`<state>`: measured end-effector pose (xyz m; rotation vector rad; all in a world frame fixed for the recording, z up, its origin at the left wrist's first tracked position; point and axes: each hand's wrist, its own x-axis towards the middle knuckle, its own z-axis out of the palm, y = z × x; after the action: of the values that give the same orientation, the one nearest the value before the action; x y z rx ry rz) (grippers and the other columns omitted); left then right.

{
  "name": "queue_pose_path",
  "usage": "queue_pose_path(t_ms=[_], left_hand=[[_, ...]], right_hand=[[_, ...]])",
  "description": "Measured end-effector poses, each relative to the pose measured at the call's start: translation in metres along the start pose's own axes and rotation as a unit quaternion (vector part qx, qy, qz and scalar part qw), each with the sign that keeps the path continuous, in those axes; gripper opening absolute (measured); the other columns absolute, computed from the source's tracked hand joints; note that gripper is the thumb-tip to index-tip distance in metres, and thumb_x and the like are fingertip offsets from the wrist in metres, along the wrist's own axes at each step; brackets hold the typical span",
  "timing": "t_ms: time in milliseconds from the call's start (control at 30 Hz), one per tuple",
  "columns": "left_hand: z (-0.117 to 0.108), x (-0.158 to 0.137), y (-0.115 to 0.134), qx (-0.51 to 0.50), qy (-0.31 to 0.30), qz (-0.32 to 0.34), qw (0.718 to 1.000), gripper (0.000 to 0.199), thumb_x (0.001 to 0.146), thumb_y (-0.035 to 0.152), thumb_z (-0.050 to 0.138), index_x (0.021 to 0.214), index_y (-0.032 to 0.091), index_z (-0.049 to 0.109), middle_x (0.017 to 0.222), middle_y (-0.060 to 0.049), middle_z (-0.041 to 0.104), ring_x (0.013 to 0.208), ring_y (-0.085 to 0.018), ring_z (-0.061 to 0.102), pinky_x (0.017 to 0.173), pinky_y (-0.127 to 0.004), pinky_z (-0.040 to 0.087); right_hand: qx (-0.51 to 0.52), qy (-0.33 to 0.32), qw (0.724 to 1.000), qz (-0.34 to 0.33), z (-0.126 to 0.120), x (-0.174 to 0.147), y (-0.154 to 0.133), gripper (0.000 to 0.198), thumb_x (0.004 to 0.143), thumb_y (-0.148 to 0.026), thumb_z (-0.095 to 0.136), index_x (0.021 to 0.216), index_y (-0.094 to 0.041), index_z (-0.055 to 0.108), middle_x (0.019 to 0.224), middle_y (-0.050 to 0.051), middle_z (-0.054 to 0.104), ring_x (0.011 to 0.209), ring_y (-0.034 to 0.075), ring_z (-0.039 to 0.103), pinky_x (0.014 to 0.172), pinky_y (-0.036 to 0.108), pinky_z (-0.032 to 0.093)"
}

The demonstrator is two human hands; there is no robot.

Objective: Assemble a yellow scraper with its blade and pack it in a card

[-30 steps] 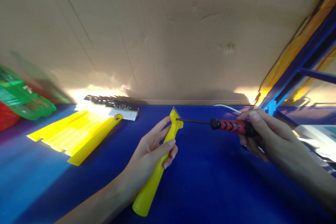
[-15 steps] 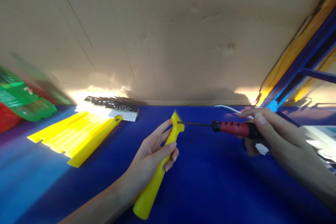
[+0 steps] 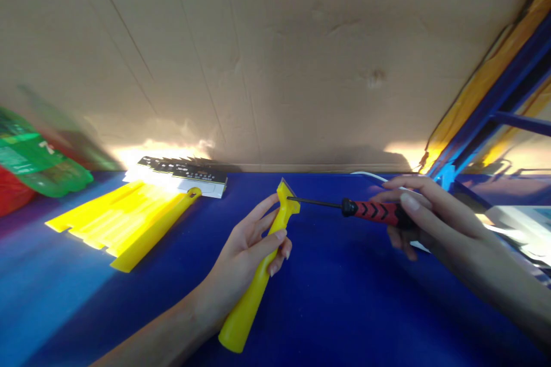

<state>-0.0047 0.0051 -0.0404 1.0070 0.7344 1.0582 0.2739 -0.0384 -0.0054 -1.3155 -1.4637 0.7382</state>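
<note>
Blue tabletop (image 3: 344,309), cardboard wall (image 3: 275,57) behind. Stack of yellow handles (image 3: 124,221) at left. Left hand (image 3: 247,255) closed around 1 yellow scraper handle (image 3: 258,281), head raised. Right hand (image 3: 424,218) gripping screwdriver (image 3: 370,210), tip touching scraper head.

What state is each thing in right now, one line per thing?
Yellow scraper: held in left hand, head up.
Screwdriver: gripped by right hand, tip at scraper head.
Spare yellow scrapers: lying flat on blue table.
Blade cards: stacked by the cardboard wall.
</note>
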Motion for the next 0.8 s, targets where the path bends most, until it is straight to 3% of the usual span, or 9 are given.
queue_pose_path(t_ms=[67,133,200,300,400,467,633,700,800], left_hand=[[0.001,0.000,0.001,0.017,-0.003,0.004,1.000,0.081,0.082,0.026,0.083,0.151,0.014,0.043,0.078,-0.004,0.070,0.050,-0.008,0.052,0.042,-0.018,0.033],[0.002,0.000,0.004,0.039,-0.009,0.010,0.999,0.082,0.082,0.029,0.083,0.150,0.013,0.041,0.076,-0.003,0.070,0.048,-0.007,0.051,0.043,-0.019,0.034],[0.003,0.000,0.006,0.058,-0.009,0.016,0.998,0.083,0.081,0.031,0.084,0.150,0.012,0.041,0.075,-0.002,0.070,0.047,-0.006,0.051,0.043,-0.019,0.035],[0.004,0.000,0.010,0.073,0.005,0.017,0.997,0.083,0.080,0.031,0.085,0.148,0.013,0.041,0.080,-0.002,0.071,0.046,-0.006,0.050,0.042,-0.019,0.036],[0.004,0.001,0.011,0.080,0.007,0.020,0.997,0.078,0.082,0.029,0.083,0.147,0.014,0.042,0.081,-0.002,0.070,0.047,-0.006,0.051,0.042,-0.019,0.037],[0.003,0.001,0.011,0.084,0.001,0.024,0.996,0.075,0.084,0.028,0.081,0.147,0.015,0.042,0.079,-0.001,0.069,0.048,-0.006,0.051,0.042,-0.019,0.037],[0.002,0.000,0.009,0.089,0.004,0.032,0.996,0.073,0.083,0.027,0.080,0.145,0.016,0.043,0.083,-0.003,0.069,0.053,-0.009,0.054,0.042,-0.019,0.039],[0.003,-0.001,0.008,0.102,0.005,0.031,0.994,0.072,0.084,0.028,0.080,0.145,0.016,0.043,0.082,-0.003,0.069,0.054,-0.010,0.054,0.042,-0.020,0.040],[0.004,-0.003,0.008,0.125,0.006,0.022,0.992,0.069,0.087,0.028,0.077,0.146,0.018,0.043,0.081,-0.003,0.069,0.055,-0.010,0.053,0.044,-0.020,0.042]], right_hand=[[-0.017,-0.015,1.000,-0.001,-0.003,0.000,-0.004,0.044,0.085,-0.049,0.077,0.121,-0.029,0.062,0.102,0.005,0.076,0.062,0.018,0.070,0.055,0.031,0.060],[-0.046,-0.005,0.999,-0.020,-0.005,0.000,-0.008,0.045,0.076,-0.044,0.085,0.115,-0.030,0.067,0.112,0.005,0.075,0.068,0.018,0.072,0.061,0.031,0.063],[-0.047,0.005,0.998,-0.033,-0.004,0.000,-0.011,0.036,0.077,-0.047,0.084,0.105,-0.029,0.070,0.090,0.004,0.076,0.063,0.020,0.072,0.058,0.031,0.063],[-0.016,-0.008,1.000,-0.008,0.002,0.000,-0.013,0.033,0.088,-0.056,0.071,0.103,-0.027,0.068,0.058,-0.001,0.067,0.046,0.018,0.065,0.046,0.029,0.056],[0.005,-0.022,0.999,0.033,0.007,0.000,-0.012,0.037,0.095,-0.061,0.057,0.103,-0.025,0.065,0.059,-0.002,0.066,0.035,0.015,0.057,0.036,0.027,0.047],[-0.010,-0.025,0.999,0.029,0.007,0.001,-0.012,0.039,0.095,-0.062,0.056,0.103,-0.025,0.066,0.064,0.000,0.068,0.036,0.015,0.058,0.037,0.028,0.049],[-0.103,0.026,0.992,-0.073,0.001,0.000,-0.012,0.038,0.073,-0.051,0.086,0.103,-0.029,0.076,0.099,0.006,0.078,0.079,0.024,0.076,0.060,0.030,0.062],[-0.092,0.016,0.994,-0.053,-0.001,-0.001,-0.011,0.035,0.076,-0.050,0.084,0.103,-0.029,0.076,0.086,0.004,0.078,0.070,0.022,0.074,0.057,0.030,0.061],[-0.016,-0.030,0.998,0.049,-0.001,-0.002,-0.009,0.038,0.086,-0.055,0.074,0.109,-0.025,0.073,0.060,0.000,0.068,0.041,0.015,0.059,0.040,0.026,0.051]])
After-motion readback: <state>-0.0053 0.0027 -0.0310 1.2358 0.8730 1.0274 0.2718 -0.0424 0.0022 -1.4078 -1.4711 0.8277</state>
